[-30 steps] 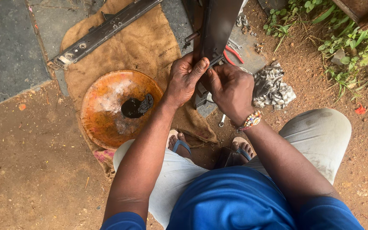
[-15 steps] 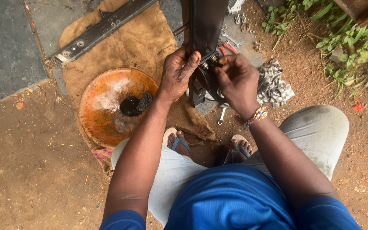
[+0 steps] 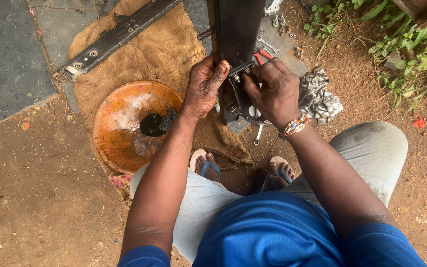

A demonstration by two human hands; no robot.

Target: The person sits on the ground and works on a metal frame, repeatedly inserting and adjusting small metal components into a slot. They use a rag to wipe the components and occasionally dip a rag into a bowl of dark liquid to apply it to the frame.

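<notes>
Red dirt ground [image 3: 35, 207], stone slabs [image 3: 11, 54] (daylight), weeds [image 3: 401, 44]

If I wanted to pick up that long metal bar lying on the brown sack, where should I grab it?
Probably the long metal bar is best gripped near its middle, coming from above, with fingers across its narrow width. It lies flat and slanted on the burlap sack, so a middle hold keeps it balanced.

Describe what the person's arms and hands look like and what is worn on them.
Both arms are bare from the short blue sleeves down. The left hand wears nothing: no glove, ring or band shows. The right hand is also ungloved, but its wrist carries a beaded bracelet of several strands in mixed colours, red, yellow and white among them.
</notes>
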